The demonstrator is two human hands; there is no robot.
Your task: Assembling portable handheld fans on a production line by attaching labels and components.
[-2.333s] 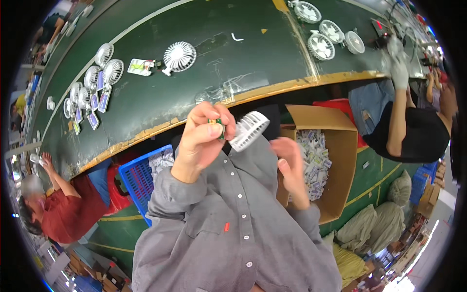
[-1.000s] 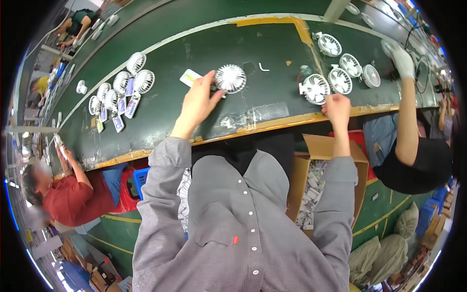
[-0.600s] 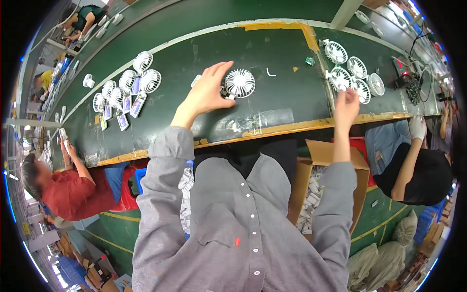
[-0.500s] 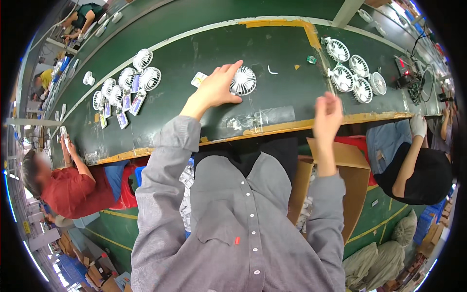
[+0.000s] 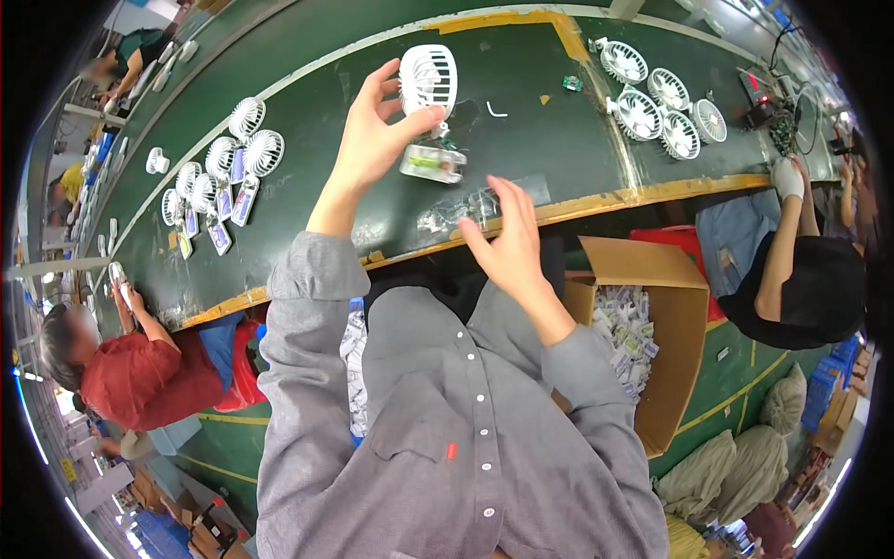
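Observation:
My left hand (image 5: pixel 380 130) grips a white handheld fan (image 5: pixel 428 79) by its round slatted cage, lifted above the green workbench (image 5: pixel 326 121). Below the cage hangs the fan's handle part, a clear and white casing (image 5: pixel 433 164) with something green inside; small green bits show where it meets the head. My right hand (image 5: pixel 507 238) is empty, fingers spread, near the bench's front edge and a little below the casing. A small bent white piece (image 5: pixel 496 110) lies on the bench to the right of the fan.
Several fans with labelled handles (image 5: pixel 223 172) lie at left, more fan heads (image 5: pixel 661 107) at right, near a small green circuit board (image 5: pixel 572 84). An open carton (image 5: pixel 675 345) of small packets stands by my right arm. Co-workers sit on either side.
My left hand has raised the fan off the bench, and its hanging casing now shows. My right hand has come in leftward and spread its fingers. The whole view has shifted slightly.

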